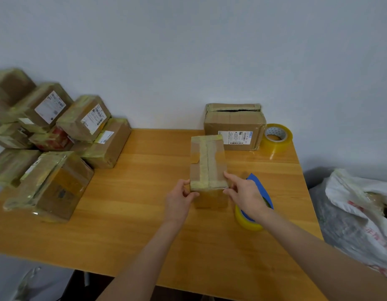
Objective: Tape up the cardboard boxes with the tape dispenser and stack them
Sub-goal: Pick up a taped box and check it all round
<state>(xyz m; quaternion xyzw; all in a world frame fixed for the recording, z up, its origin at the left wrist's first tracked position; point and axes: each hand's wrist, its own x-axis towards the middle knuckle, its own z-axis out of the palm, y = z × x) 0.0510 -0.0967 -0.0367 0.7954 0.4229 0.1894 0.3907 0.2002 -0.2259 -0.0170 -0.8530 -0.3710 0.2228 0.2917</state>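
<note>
A small cardboard box with tape along its top seam stands in the middle of the wooden table. My left hand grips its near left corner, fingers curled against the side. My right hand holds the near right corner, thumb on the top edge. Just right of the box, partly behind my right hand, lies the blue tape dispenser with a yellow tape roll. A larger box with an open top seam sits at the back by the wall.
A pile of several taped boxes fills the table's left side. A spare roll of clear tape lies at the back right corner. A white plastic bag sits off the table's right edge.
</note>
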